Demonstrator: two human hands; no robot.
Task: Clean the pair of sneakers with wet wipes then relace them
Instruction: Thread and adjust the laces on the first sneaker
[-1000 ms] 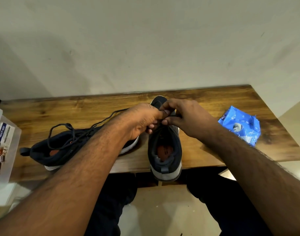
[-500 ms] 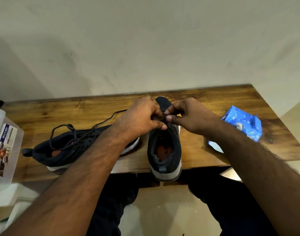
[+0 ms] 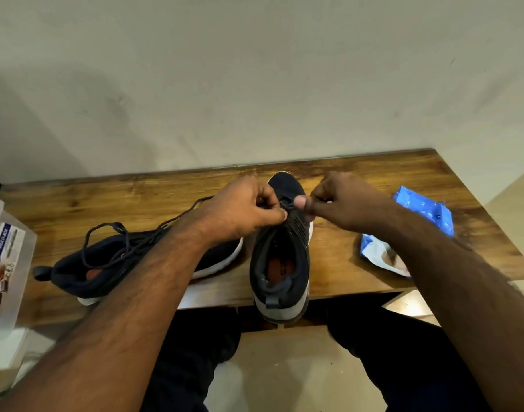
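On the brown wooden desk [image 3: 358, 263], a dark navy knit sneaker with a white sole [image 3: 280, 257] stands near the middle of the front edge, heel overhanging that edge and toe pointing at the back edge by the wall. The left hand [image 3: 242, 212] and the right hand [image 3: 341, 203] meet over its forefoot, each with fingers curled and pinching what looks like the dark shoelace [image 3: 287, 203] at the lowest eyelets; the lace is small and half hidden there, so which end each hand has I cannot tell.

The second dark navy sneaker [image 3: 112, 263] lies towards the left front part of the desk, with a loose dark lace [image 3: 106, 233] looped over its opening. A crumpled blue wet-wipe packet [image 3: 418, 215] lies near the right edge.

Risks, as I judge them: a hard pull could tip the overhanging sneaker off the front edge, uneven pulling could leave one end too short for the upper eyelets, and the left forearm could snag the loose lace beneath it.

A clear plastic box [image 3: 5, 263] at the left edge carries a label reading "MULTI BOX"; the rest is illegible, and the packet's print is unreadable.
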